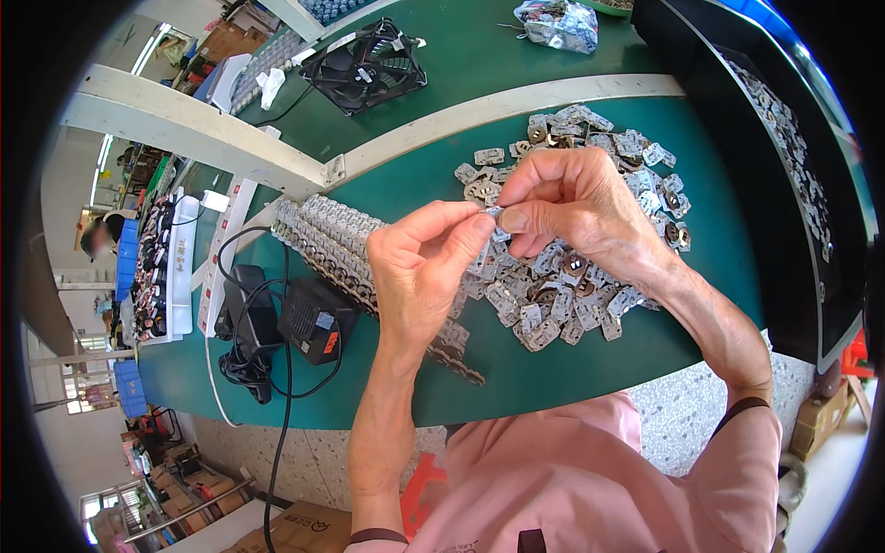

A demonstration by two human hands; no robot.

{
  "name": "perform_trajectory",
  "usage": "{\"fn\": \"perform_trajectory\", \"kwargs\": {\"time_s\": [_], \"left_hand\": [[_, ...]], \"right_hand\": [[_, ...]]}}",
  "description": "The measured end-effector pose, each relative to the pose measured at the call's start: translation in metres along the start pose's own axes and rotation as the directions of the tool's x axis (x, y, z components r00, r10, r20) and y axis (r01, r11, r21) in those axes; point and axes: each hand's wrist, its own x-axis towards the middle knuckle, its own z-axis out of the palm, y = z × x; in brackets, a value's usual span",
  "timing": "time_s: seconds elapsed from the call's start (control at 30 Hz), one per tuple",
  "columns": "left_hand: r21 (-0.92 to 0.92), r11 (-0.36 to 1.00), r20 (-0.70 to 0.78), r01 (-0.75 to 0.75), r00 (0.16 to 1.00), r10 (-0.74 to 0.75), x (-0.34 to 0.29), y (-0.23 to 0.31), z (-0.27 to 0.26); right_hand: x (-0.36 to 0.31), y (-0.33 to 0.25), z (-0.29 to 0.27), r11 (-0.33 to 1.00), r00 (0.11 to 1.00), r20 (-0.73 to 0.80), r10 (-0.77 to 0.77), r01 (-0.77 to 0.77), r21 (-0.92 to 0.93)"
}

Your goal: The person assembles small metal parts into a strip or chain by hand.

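Both my hands meet over the green table, fingertips almost touching. Between thumb and finger, my left hand (pixel 419 258) pinches a small grey metal part (pixel 498 224), mostly covered by the fingers. My right hand (pixel 585 207) is closed at the same part, thumb and forefinger pressed together on it. Under and around the hands spreads a loose pile of small grey metal plates (pixel 539 309), some with round brownish pieces on them. Left of my left hand, similar parts stand lined up in long, tight rows (pixel 336 241), running partly behind my wrist.
A black box (pixel 318 318) and a black adapter (pixel 253 313) with tangled cables lie at the left. Beyond a white frame bar (pixel 516 109) sit a black fan (pixel 364 69) and a plastic bag of parts (pixel 558 26). A black bin (pixel 784 184) holding more parts stands at the right.
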Motion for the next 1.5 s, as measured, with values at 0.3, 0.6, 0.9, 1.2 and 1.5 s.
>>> {"fn": "perform_trajectory", "kwargs": {"time_s": [0.3, 0.6, 0.9, 1.2, 1.5], "left_hand": [[-0.166, 0.976, 0.029, 0.138, 0.990, -0.136, 0.001, 0.005, -0.003], [-0.161, 0.985, -0.109, 0.055, 0.991, -0.073, 0.007, 0.005, -0.014], [0.167, 0.986, 0.039, 0.019, 0.999, -0.026, -0.002, 0.005, 0.000], [-0.239, 0.969, -0.028, 0.067, 0.997, -0.076, 0.006, 0.002, -0.008], [-0.188, 0.982, -0.014, 0.032, 0.999, -0.035, 0.004, 0.001, -0.007]], "right_hand": [[0.000, 0.001, 0.003, 0.995, 0.999, 0.024, 0.022, -0.024, 0.092], [0.003, -0.001, -0.007, 0.981, 0.997, -0.076, 0.024, -0.008, 0.194], [0.005, 0.000, -0.007, 0.984, 0.977, -0.186, -0.103, 0.128, 0.126], [0.001, 0.001, 0.002, 0.997, 0.995, -0.100, -0.025, 0.033, 0.075], [-0.001, 0.001, 0.006, 1.000, 0.998, -0.056, 0.007, -0.007, 0.016]]}}
